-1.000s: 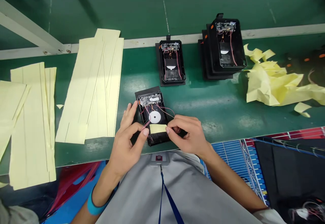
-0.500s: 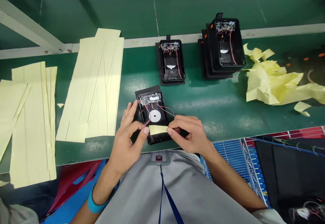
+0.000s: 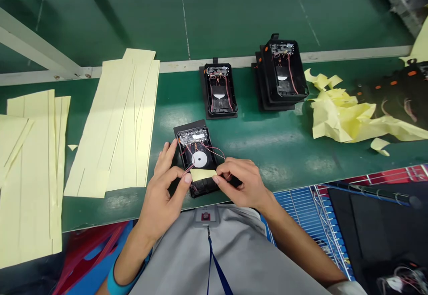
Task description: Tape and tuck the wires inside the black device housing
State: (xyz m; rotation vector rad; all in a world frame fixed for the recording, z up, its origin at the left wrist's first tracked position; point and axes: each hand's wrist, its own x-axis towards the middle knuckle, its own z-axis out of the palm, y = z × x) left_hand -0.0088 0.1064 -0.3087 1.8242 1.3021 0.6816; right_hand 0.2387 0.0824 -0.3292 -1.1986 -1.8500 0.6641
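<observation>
Currently I log the black unit [image 3: 197, 140] lying flat on the green tabletop [image 3: 267, 152], directly in front of the wearer's chest. It carries a circuit board at its 12 o'clock end, a white disc [image 3: 199, 159] at its centre, and thin red wires.

I see a yellow tape strip [image 3: 202, 175] held across the unit's lower half. The right hand [image 3: 240, 183] has its fingers closed in a narrow pinch on the strip's right end. The left hand [image 3: 160, 192] has its fingers in a similar narrow pinch at the strip's left end, beside the wires; I cannot tell whether they grip strip, wires or both.

At 12 o'clock from the unit I note a second unit [image 3: 219, 91], and at 1 o'clock a stack of units [image 3: 281, 70], well apart. Long tape sheets [image 3: 113, 121] lie at 9 o'clock, with more [image 3: 30, 165] beyond them. Crumpled yellow paper [image 3: 337, 116] sits at 3 o'clock. A wire rack [image 3: 301, 215] shows below the tabletop at 4 o'clock.
</observation>
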